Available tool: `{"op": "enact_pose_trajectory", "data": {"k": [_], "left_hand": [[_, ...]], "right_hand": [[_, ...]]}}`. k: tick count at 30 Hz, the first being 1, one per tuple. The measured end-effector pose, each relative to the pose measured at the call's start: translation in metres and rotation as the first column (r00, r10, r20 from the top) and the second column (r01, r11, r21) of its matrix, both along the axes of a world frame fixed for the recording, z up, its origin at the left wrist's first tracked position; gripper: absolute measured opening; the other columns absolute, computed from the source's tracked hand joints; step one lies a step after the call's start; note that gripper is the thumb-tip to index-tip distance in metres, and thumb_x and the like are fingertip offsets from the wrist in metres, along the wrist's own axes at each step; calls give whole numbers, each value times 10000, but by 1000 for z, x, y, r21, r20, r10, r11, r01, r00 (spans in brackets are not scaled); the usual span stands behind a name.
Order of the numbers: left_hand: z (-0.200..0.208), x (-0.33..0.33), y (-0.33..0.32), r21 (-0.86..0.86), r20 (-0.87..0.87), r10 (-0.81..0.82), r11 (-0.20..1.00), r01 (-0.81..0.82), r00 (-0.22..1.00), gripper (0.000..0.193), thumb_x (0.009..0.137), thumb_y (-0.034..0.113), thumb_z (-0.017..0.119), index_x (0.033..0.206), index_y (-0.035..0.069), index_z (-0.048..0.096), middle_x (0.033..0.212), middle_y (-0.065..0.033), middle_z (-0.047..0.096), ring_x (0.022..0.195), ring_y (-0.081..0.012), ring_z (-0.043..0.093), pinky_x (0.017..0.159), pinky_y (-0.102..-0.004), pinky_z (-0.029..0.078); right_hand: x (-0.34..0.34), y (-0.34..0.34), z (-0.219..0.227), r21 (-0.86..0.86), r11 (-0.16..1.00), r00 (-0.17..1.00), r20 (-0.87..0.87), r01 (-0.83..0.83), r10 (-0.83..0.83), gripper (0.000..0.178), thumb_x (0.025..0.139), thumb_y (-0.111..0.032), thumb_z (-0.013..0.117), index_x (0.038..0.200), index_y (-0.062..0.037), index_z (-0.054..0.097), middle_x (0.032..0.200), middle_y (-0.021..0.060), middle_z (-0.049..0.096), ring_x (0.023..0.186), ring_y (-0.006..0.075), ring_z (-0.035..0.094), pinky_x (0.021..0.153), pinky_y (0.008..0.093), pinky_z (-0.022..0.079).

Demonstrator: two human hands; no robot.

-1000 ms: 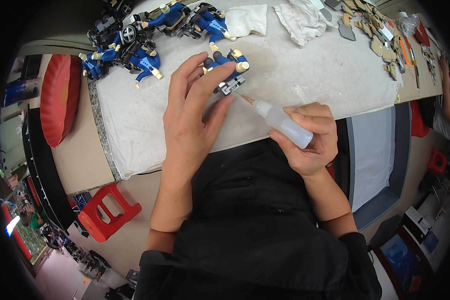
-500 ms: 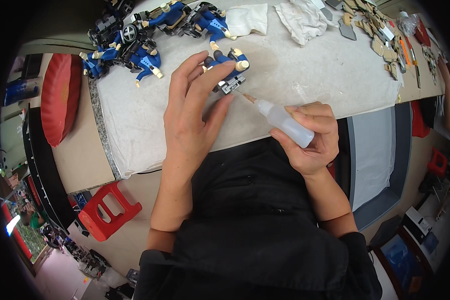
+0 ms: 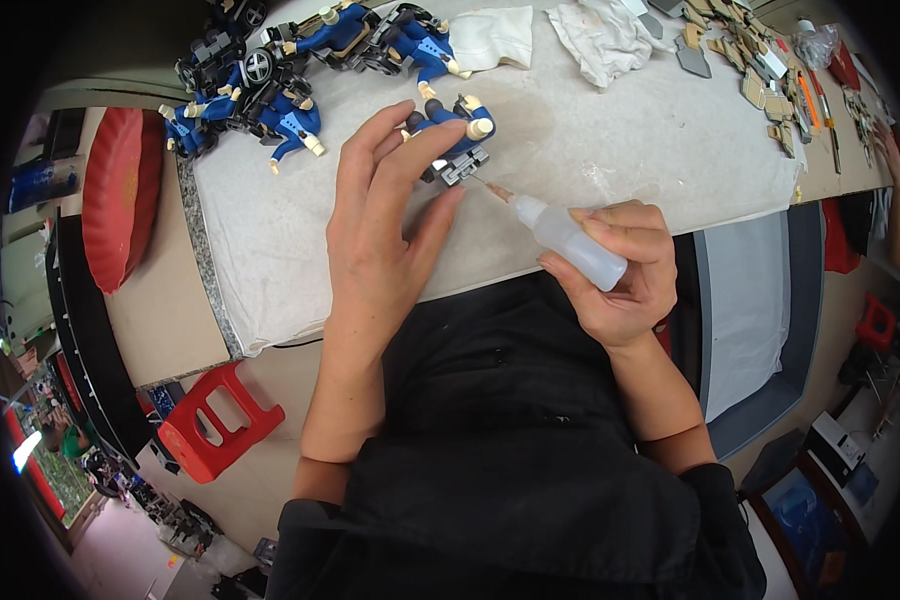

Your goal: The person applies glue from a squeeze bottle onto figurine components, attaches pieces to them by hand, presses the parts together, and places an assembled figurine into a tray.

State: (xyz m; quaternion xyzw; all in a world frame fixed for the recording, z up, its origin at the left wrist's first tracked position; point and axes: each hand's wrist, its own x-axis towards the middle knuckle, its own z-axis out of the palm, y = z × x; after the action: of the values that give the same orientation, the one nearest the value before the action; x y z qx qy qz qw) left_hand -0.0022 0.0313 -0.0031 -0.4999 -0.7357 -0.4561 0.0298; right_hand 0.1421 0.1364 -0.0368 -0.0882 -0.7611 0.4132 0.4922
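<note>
My left hand [image 3: 385,215] is closed around a toy figure [image 3: 452,136] in blue clothes, gripping it between fingers and thumb above the cloth-covered table. A small silver-grey part [image 3: 464,166] sits on the figure's near side, beside my thumb. My right hand [image 3: 625,265] squeezes a translucent white dropper bottle [image 3: 568,240], tilted toward the upper left. Its thin needle tip, on a brownish base [image 3: 500,192], reaches to the edge of the grey part; whether it touches cannot be told. My left fingers hide some of the figure.
Several blue figures with black wheeled parts [image 3: 260,70] are heaped at the far left. White cloths [image 3: 602,45] lie at the back. Tan and grey pieces [image 3: 760,90] pile up at the far right, near another person's arm [image 3: 895,165]. A red stool [image 3: 220,420] stands at lower left.
The figure and my left hand have shifted very slightly left. The bottle stays at the grey part, held in the same grip.
</note>
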Motion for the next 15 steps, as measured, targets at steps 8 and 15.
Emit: {"op": "enact_pose_trajectory", "data": {"k": [8,15], "left_hand": [[-3,-1,-1,16,22,-6,1000,6,1000,421,629,-37,660,1024,62,554,1117,-153,473,966,-287,522,816,-338,454],[0,0,0,4,16,-1,1000,1,1000,420,629,-40,659,1023,61,553,1122,-152,469,960,-283,526,819,-340,453]], "right_hand": [[0,1,0,7,1000,1000,-15,0,0,424,554,-32,784,897,-20,535,799,106,585,659,173,571,514,228,453],[0,1,-1,-1,1000,1000,-13,9,-9,418,558,-34,782,895,-20,534,806,110,584,657,172,569,512,228,451]]}}
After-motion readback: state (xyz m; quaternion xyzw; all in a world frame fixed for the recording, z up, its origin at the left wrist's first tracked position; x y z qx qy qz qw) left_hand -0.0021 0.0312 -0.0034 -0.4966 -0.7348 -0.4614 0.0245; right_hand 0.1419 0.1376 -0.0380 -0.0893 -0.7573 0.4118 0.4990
